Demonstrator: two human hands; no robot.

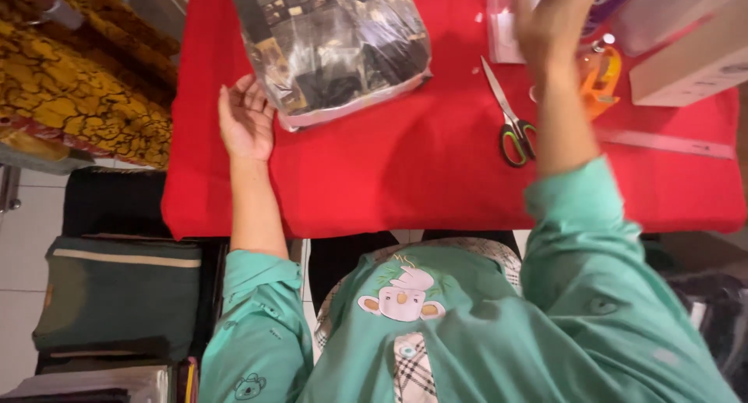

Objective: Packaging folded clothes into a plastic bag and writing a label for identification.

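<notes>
Fingers (248, 99) spread against plastic-wrapped bundle (335, 48)

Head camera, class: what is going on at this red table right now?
A person in a green shirt works at a red table. The left hand rests open beside a clear plastic bag of dark folded fabric, touching its edge. The right hand is raised, blurred, near clear packaging at the far edge; whether it grips anything cannot be told. Green-handled scissors, an orange tape dispenser, a ruler and a white box lie to the right.
</notes>
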